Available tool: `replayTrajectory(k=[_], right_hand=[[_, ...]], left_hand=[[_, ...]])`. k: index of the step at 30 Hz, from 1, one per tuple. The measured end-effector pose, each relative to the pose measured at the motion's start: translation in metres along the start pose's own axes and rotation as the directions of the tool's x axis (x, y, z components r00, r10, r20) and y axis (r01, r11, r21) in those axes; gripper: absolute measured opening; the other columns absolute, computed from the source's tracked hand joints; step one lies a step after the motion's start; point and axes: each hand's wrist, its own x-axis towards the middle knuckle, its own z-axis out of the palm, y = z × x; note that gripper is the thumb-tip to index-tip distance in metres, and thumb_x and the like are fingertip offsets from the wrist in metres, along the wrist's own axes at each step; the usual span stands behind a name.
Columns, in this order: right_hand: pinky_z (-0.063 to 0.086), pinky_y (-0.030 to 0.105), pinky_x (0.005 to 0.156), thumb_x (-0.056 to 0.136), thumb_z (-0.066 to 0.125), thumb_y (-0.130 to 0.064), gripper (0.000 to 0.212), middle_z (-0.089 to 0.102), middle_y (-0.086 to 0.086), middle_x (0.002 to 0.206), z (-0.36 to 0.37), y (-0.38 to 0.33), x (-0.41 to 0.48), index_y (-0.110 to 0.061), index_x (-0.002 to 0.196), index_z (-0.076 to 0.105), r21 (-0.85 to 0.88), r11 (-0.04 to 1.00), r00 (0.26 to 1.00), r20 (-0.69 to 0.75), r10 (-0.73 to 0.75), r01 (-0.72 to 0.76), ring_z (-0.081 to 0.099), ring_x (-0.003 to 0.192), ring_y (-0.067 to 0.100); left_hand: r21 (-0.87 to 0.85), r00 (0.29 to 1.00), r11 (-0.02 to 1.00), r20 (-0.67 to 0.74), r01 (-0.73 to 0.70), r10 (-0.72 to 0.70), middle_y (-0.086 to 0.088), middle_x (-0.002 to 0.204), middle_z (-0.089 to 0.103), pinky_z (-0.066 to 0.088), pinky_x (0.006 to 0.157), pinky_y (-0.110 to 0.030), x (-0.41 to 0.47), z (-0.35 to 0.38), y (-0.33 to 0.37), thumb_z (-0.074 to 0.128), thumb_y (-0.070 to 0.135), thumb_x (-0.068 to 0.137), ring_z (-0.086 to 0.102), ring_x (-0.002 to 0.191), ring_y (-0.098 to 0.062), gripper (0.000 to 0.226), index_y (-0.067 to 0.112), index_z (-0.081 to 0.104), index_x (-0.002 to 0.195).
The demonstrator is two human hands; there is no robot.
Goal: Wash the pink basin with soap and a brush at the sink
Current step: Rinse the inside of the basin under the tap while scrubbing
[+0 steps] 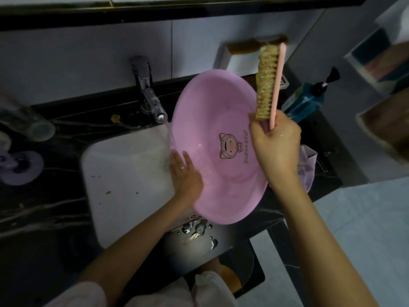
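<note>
Dim washroom: grey wall tiles, dark marbled counter (44,209) round a white sink (124,173). Tap (146,89) at back of sink, turned on. Thin water stream (170,138) landing at left edge of pink basin (210,103), right by the fingertips.

Pink basin tipped up over right half of sink, inside facing camera, lower rim down at front counter edge. Cartoon print (229,145) on basin floor, lettering beside it.

Left hand (184,173) flat against basin's left rim, fingers straight and together, pointing toward tap. Ring (182,167) on one finger. Thumb hidden.

Right hand (276,145) wrapped tight round handle of brush (269,83), raised in front of basin's right rim. Brush upright, pink back to the right, tan bristles to the left. Touching basin or clear of it: cannot tell from this angle.

Blue pump bottle (307,100) on counter just right of brush. White wall holder (239,56) behind brush tip, something brown on top. Clear glass (28,122) far left, purple round thing (20,165) near it. Puddle (197,229) on counter in front of sink. Pale cloth (306,160) behind right wrist.
</note>
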Motion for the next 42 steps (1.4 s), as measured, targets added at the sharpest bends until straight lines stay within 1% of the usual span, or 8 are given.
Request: replayTrajectory(k=[6,12,18,26,29,34,37,42], right_hand=[[0.039,0.025,0.047,0.087,0.058,-0.019,0.019,0.048,-0.004,0.056,0.0,0.007,-0.007,-0.011,0.071,0.052,0.019,0.999,0.999,-0.017,0.041,-0.041,0.047,0.049,0.011],[0.04,0.023,0.047,0.086,0.057,-0.019,0.018,0.051,-0.003,0.058,0.002,0.009,-0.01,-0.005,0.076,0.058,-0.014,1.0,0.998,-0.056,0.01,-0.011,0.05,0.051,0.01],[0.035,0.021,0.045,0.087,0.056,-0.019,0.018,0.046,-0.007,0.055,0.0,0.024,-0.019,-0.007,0.074,0.055,-0.044,0.996,0.994,-0.076,0.077,-0.08,0.044,0.048,0.005],[0.041,0.025,0.048,0.086,0.056,-0.019,0.016,0.056,0.003,0.065,0.001,0.027,-0.02,-0.004,0.08,0.059,-0.068,0.995,0.994,-0.091,0.068,-0.074,0.052,0.054,0.016],[0.043,0.026,0.049,0.086,0.055,-0.019,0.016,0.058,0.005,0.068,0.0,0.035,-0.021,-0.004,0.081,0.059,-0.078,0.993,0.993,-0.082,0.087,-0.093,0.055,0.056,0.018],[0.036,0.023,0.048,0.085,0.056,-0.018,0.014,0.047,-0.005,0.057,0.004,0.042,-0.026,-0.008,0.076,0.055,-0.056,0.988,0.986,-0.094,0.136,-0.141,0.044,0.048,0.008],[0.043,0.028,0.047,0.085,0.056,-0.019,0.016,0.046,-0.006,0.056,0.006,0.042,-0.026,-0.006,0.075,0.056,-0.045,0.989,0.984,-0.114,0.136,-0.142,0.051,0.05,0.016],[0.052,0.037,0.052,0.085,0.056,-0.02,0.017,0.056,0.005,0.064,0.007,0.047,-0.025,-0.005,0.078,0.058,-0.097,0.987,0.985,-0.129,0.114,-0.127,0.058,0.057,0.024]], left_hand=[[0.328,0.985,0.944,-0.152,-0.026,0.08,-0.013,0.157,0.012,0.012,0.115,-0.046,0.062,-0.033,-0.007,0.03,0.03,0.096,0.013,0.145,-0.028,0.064,0.002,0.002,0.147],[0.24,0.96,0.94,0.198,-0.242,0.197,-0.012,0.156,-0.015,-0.013,0.113,-0.05,-0.006,-0.006,0.014,0.014,0.033,0.098,-0.014,0.145,-0.025,0.062,0.005,-0.01,0.147],[0.407,0.965,0.883,-0.016,-0.233,0.262,-0.007,0.155,-0.019,-0.013,0.113,-0.049,0.057,-0.027,-0.01,0.02,0.03,0.098,-0.019,0.141,-0.025,0.062,0.014,-0.014,0.148],[0.144,0.89,0.942,0.396,-0.302,0.225,-0.015,0.156,-0.016,-0.012,0.115,-0.039,-0.018,-0.015,0.01,0.015,0.031,0.1,-0.012,0.145,-0.027,0.061,0.005,-0.013,0.147],[0.337,0.89,0.835,0.304,-0.434,0.34,-0.008,0.158,-0.009,-0.01,0.114,-0.048,0.008,-0.028,-0.021,0.023,0.028,0.099,-0.006,0.146,-0.025,0.062,0.012,-0.006,0.15],[0.469,0.94,0.821,0.065,-0.326,0.336,-0.005,0.158,0.0,-0.003,0.111,-0.058,0.057,-0.045,-0.027,0.026,0.03,0.09,0.005,0.146,-0.024,0.065,0.014,0.006,0.15],[0.318,0.956,0.902,0.121,-0.292,0.267,-0.014,0.156,-0.011,-0.017,0.11,-0.049,0.031,-0.024,-0.005,0.002,0.034,0.087,-0.007,0.145,-0.029,0.069,0.004,-0.006,0.149],[0.19,0.869,0.899,0.394,-0.395,0.299,-0.018,0.156,-0.013,-0.008,0.116,-0.036,-0.014,-0.015,-0.007,0.018,0.032,0.1,-0.011,0.145,-0.028,0.062,0.002,-0.009,0.148]])
